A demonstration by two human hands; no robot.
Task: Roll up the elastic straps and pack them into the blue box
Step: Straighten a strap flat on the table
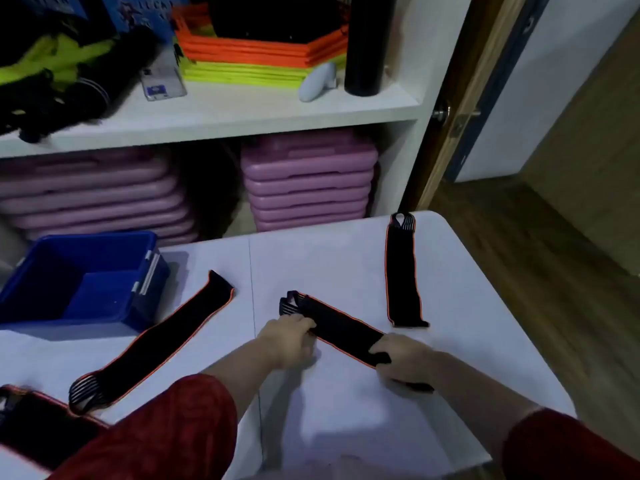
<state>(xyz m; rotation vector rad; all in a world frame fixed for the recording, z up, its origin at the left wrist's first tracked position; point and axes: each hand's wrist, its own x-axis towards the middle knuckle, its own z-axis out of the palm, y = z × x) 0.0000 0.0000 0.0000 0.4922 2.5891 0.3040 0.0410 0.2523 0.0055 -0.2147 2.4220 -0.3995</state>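
Note:
A black elastic strap with orange edging (341,329) lies slantwise on the white table (346,410). My left hand (289,341) grips it near its looped far end, and my right hand (403,358) grips its near end. A second strap (403,275) lies flat at the right, and a third (152,344) lies slantwise at the left. Part of another strap (38,420) shows at the bottom left corner. The blue box (79,282) stands open on the table's far left, with nothing visible inside.
Behind the table stands a white shelf unit (221,116) with stacked pink boards (308,181) below, and orange and yellow flat items, a black cylinder (367,43) and dark gear above. A wooden door (460,98) and wooden floor are at the right.

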